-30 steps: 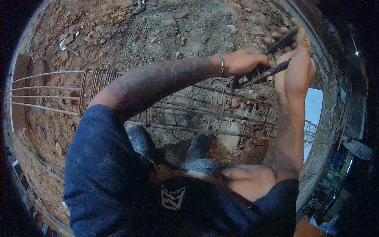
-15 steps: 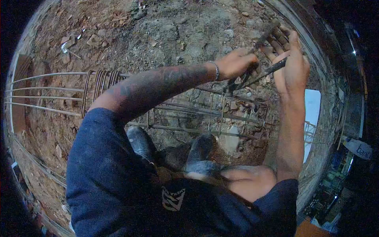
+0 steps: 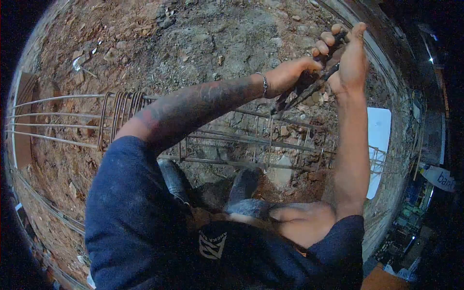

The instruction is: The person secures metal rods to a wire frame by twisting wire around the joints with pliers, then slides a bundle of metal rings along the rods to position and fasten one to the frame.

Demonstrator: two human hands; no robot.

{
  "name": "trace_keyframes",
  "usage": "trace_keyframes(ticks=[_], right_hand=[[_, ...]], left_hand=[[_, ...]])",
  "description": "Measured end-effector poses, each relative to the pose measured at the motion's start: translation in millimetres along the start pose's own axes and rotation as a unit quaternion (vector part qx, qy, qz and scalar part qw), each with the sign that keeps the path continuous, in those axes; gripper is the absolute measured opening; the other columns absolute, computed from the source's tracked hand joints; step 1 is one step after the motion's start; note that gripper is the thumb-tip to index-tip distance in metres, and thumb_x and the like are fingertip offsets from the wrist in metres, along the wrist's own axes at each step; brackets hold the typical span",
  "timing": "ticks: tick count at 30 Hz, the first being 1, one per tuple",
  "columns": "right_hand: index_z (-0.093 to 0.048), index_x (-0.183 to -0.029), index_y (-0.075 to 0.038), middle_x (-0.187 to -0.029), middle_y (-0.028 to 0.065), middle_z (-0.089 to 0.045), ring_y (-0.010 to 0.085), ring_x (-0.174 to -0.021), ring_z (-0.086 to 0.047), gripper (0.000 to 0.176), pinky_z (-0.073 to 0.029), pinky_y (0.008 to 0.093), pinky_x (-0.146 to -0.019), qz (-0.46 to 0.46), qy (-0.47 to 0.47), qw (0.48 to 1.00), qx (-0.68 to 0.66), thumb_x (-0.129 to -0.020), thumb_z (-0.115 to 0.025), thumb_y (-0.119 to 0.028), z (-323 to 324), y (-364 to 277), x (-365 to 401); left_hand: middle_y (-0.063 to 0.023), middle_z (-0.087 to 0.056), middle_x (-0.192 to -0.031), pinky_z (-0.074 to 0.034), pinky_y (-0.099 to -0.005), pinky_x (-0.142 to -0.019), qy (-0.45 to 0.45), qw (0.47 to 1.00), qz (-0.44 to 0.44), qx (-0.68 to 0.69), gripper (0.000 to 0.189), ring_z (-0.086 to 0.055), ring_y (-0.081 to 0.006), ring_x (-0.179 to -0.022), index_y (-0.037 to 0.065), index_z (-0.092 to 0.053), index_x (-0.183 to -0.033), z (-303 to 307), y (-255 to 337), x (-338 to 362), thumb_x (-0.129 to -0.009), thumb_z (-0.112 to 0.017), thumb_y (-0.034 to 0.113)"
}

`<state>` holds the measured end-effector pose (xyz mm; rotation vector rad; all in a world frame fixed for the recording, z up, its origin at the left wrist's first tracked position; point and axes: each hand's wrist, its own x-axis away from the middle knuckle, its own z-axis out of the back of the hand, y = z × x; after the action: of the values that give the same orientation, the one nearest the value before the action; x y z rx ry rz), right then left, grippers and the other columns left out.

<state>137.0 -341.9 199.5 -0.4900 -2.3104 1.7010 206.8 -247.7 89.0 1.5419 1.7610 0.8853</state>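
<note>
Dark long-handled pincers (image 3: 303, 84) are held at a slant, head down by the rebar cage (image 3: 270, 141), though contact can't really be told. The handles are wrapped pretty snugly by the right hand (image 3: 353, 67). The left hand (image 3: 292, 75) is tucked right beside the tool; whether anything's gripped there can't be told. Some wire rings (image 3: 118, 116) are bunched around the bars at left.

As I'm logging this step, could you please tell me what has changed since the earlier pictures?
The right hand has shifted slightly up and left in view, its fingers now curled, the pincers' handles closer together. The left hand stays beside them; the rebar cage looks unchanged.
</note>
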Motion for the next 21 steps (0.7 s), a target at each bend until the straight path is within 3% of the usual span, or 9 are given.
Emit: trace_keyframes(ticks=[2,5,11,12,13,17,19,20,21], right_hand=[[-0.047,-0.096,-0.002,-0.077,0.0062,-0.05,0.0197,-0.072,-0.053,0.045,-0.048,0.0367,-0.074,0.018,0.043,0.998,0.036,-0.092,-0.036,-0.046,-11.4,-1.7,-1.2],[-0.05,-0.097,-0.001,-0.078,0.008,-0.055,0.0205,-0.072,-0.057,0.045,-0.051,0.0355,-0.071,0.053,0.104,0.99,0.075,-0.091,-0.04,-0.044,-33.6,-1.9,0.5],[-0.052,-0.1,0.0,-0.083,0.0111,-0.059,0.0221,-0.075,-0.062,0.039,-0.054,0.0329,-0.065,0.13,0.15,0.966,0.165,-0.091,-0.044,-0.037,-32.4,7.1,0.8],[-0.053,-0.099,0.0,-0.084,0.0116,-0.058,0.0225,-0.074,-0.063,0.038,-0.055,0.0327,-0.063,0.158,0.164,0.954,0.194,-0.092,-0.044,-0.036,-33.2,7.5,1.6],[-0.053,-0.099,0.0,-0.084,0.0116,-0.058,0.0225,-0.074,-0.063,0.038,-0.055,0.0327,-0.063,0.159,0.164,0.954,0.193,-0.092,-0.044,-0.036,-34.8,5.6,4.6],[-0.054,-0.095,0.001,-0.082,0.0127,-0.058,0.0231,-0.066,-0.064,0.038,-0.056,0.034,-0.061,0.132,0.192,0.957,0.171,-0.092,-0.042,-0.035,-40.5,-0.5,13.1],[-0.054,-0.095,0.001,-0.08,0.0133,-0.058,0.0235,-0.064,-0.064,0.039,-0.056,0.034,-0.061,0.144,0.21,0.952,0.168,-0.093,-0.042,-0.035,-41.7,0.7,13.5],[-0.054,-0.094,0.001,-0.077,0.0118,-0.058,0.0234,-0.065,-0.064,0.039,-0.055,0.0335,-0.06,0.144,0.212,0.952,0.167,-0.093,-0.042,-0.035,-42.0,1.1,12.7],[-0.054,-0.093,0.001,-0.073,0.0103,-0.057,0.0234,-0.065,-0.064,0.039,-0.055,0.0331,-0.06,0.144,0.213,0.952,0.165,-0.093,-0.041,-0.035,-42.6,1.4,12.0]], left_hand=[[-0.0099,-0.062,-0.088,-0.046,-0.0281,-0.075,0.034,0.996,-0.057,-0.067,0.041,-0.06,-0.0157,-0.077,0.0,-0.056,-0.095,-2.9,2.3,-2.4,-0.087,-0.039,0.036],[-0.0104,-0.063,-0.083,-0.047,-0.0283,-0.071,-0.052,0.995,-0.009,-0.083,0.041,-0.06,-0.0175,-0.071,-0.001,-0.056,-0.095,7.4,-3.5,-7.3,-0.087,-0.037,0.035],[-0.0119,-0.062,-0.082,-0.046,-0.0317,-0.068,-0.007,0.999,-0.009,-0.033,0.037,-0.058,-0.0227,-0.069,-0.001,-0.055,-0.097,-7.1,15.7,17.5,-0.09,-0.036,0.031],[-0.0108,-0.06,-0.08,-0.045,-0.0321,-0.069,0.016,0.951,-0.213,-0.224,0.034,-0.056,-0.0226,-0.07,0.002,-0.055,-0.098,0.5,1.9,10.4,-0.09,-0.038,0.03],[-0.0098,-0.058,-0.078,-0.043,-0.0325,-0.069,0.037,0.825,-0.4,-0.398,0.03,-0.055,-0.0226,-0.072,0.004,-0.055,-0.099,1.1,1.9,9.8,-0.09,-0.04,0.029],[-0.0094,-0.052,-0.079,-0.041,-0.0325,-0.071,0.084,0.852,-0.331,-0.396,0.023,-0.051,-0.0232,-0.077,0.007,-0.054,-0.101,-8.0,1.4,17.7,-0.09,-0.042,0.023],[-0.0098,-0.05,-0.085,-0.04,-0.0319,-0.072,0.059,0.895,-0.224,-0.381,0.022,-0.048,-0.0238,-0.082,0.006,-0.054,-0.101,-8.5,8.9,20.6,-0.09,-0.041,0.02],[-0.0098,-0.05,-0.085,-0.04,-0.0319,-0.072,0.059,0.895,-0.224,-0.381,0.022,-0.048,-0.0238,-0.082,0.006,-0.054,-0.101,-6.6,5.0,18.7,-0.09,-0.041,0.02],[-0.0096,-0.049,-0.084,-0.04,-0.0322,-0.072,0.069,0.861,-0.29,-0.413,0.022,-0.048,-0.0238,-0.081,0.006,-0.054,-0.101,-3.3,-0.5,16.2,-0.09,-0.042,0.021]])
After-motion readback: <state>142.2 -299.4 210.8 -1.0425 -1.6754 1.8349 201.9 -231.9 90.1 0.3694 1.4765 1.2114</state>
